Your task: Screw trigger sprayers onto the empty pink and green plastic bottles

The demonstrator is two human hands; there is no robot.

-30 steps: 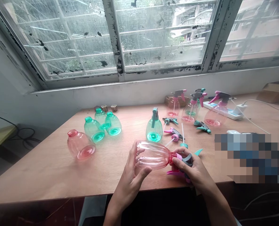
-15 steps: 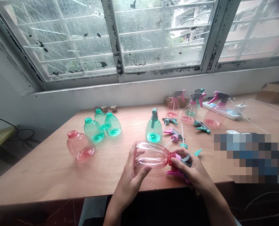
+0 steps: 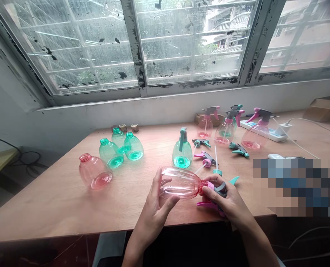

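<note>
Pink bottle (image 3: 180, 182) sideways, left fingers (image 3: 170, 204) curled around its base, right fingers (image 3: 214, 195) pinching the pink collar (image 3: 211, 185).

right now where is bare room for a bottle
The widest bare patch of the brown wooden table lies left of the left hand, in front of the open pink plastic bottle. Another lies between the open green plastic bottles and the upright green plastic spray bottle. Loose pink, green and grey plastic trigger heads crowd the right hand.
</note>
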